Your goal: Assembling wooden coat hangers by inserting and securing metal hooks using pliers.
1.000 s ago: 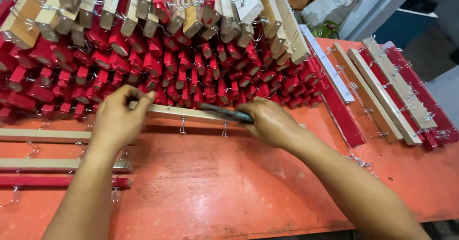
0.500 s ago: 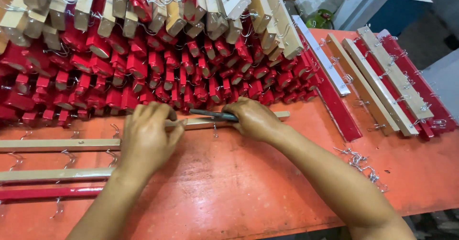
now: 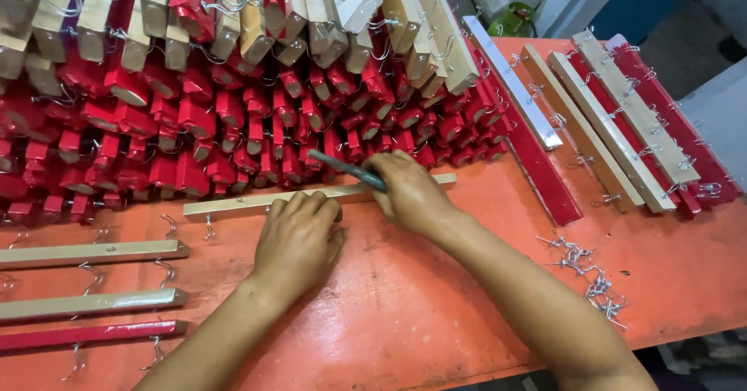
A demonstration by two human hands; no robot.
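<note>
Left hand (image 3: 299, 235) presses its fingers flat on a wooden bar (image 3: 257, 202) (lying on the orange bench (image 3: 405, 313)); right hand (image 3: 408, 192), just beside, grips a dark tool (image 3: 346, 169) above the bar.

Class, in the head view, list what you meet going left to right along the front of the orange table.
Three loose sticks → left hand → right hand → pile of small metal hooks
</note>
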